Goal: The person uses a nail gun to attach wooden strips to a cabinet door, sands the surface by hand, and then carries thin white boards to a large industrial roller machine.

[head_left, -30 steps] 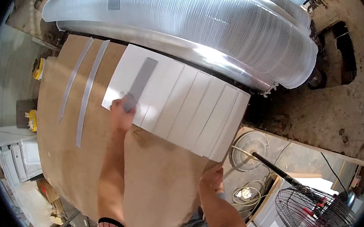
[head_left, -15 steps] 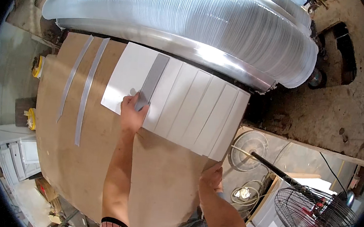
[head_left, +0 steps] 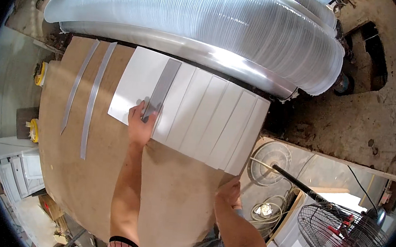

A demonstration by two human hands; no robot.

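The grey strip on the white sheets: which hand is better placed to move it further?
Probably the left hand. It already rests on the near end of the grey strip lying on the white sheets. The right hand is apart from it, at the wooden table's near edge.

Lay on the board (head_left: 107, 176): overlapped sheets (head_left: 208, 119) at the far edge, one strip (head_left: 162, 89) atop them, two strips (head_left: 86, 98) to their left. Stood behind: a ribbed coil (head_left: 207, 24). Stood right, below the board: a fan (head_left: 339, 237).
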